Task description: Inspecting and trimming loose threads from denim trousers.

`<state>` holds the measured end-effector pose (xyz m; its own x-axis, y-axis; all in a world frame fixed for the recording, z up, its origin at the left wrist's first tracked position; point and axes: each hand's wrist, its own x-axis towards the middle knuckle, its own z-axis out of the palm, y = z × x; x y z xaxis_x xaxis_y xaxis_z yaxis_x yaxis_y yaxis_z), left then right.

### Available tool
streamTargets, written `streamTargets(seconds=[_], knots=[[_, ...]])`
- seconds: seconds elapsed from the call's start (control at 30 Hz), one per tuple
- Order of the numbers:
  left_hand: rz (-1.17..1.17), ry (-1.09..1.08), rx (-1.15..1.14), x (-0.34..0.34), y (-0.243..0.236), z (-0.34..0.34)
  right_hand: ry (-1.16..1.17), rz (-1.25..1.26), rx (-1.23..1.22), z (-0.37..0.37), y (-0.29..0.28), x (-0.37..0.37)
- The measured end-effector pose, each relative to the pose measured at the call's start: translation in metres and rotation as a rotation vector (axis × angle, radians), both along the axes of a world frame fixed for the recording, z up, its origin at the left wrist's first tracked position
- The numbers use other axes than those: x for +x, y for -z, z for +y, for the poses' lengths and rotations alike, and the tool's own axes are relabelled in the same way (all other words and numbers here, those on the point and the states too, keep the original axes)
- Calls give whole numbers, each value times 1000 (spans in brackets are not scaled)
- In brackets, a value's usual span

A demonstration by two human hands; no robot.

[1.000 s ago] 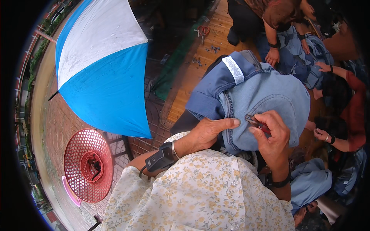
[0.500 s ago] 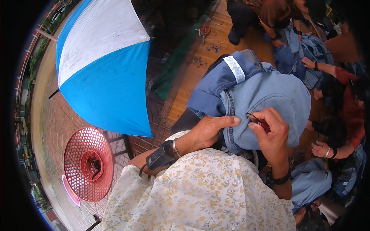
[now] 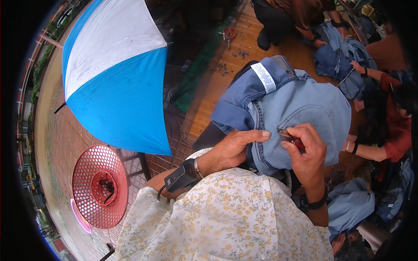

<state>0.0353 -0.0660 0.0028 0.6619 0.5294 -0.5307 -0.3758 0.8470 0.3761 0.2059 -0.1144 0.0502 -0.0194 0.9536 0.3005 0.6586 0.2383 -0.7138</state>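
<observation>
A light-blue denim garment (image 3: 305,100) lies bunched over my lap, with a darker blue part and a white label (image 3: 263,78) at its upper left. My left hand (image 3: 230,148) grips its left edge, thumb stretched along the seam and the other fingers hidden beneath the cloth. In my right hand (image 3: 308,148) is a pair of small thread snips (image 3: 297,142), partly covered by my fingers. Their dark metal tips rest at or just over the denim, a little right of my left thumb. Beside them a curved stitch line crosses the fabric.
A blue-and-white umbrella (image 3: 126,91) stands open at the left, above a red perforated basket (image 3: 89,187). Red-handled scissors (image 3: 229,34) and blue scraps (image 3: 240,54) lie on the wooden floor (image 3: 204,117). Co-workers handle a denim pile (image 3: 344,56) at the right; more denim (image 3: 350,204) lies lower right.
My hands, the snips and the garment stay almost in place. At the right, co-workers' arms have shifted, and one in red sleeves has moved a hand close to my garment.
</observation>
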Motion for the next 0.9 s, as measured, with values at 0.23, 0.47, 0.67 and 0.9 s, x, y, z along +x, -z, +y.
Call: streamTargets(seconds=[0.23, 0.47, 0.67, 0.9], knots=[[-101, 39, -95, 1, 8, -1, -2, -85, 58, 2, 5, -1], [-102, 20, -116, 1, 13, -2, 48, -38, 72, 3, 10, 2], [-113, 12, -127, 2, 17, -2, 49, 32, 27, 0, 6, 2], [-175, 10, -143, 2, 18, -2, -10, -130, 95, 1, 8, 4]])
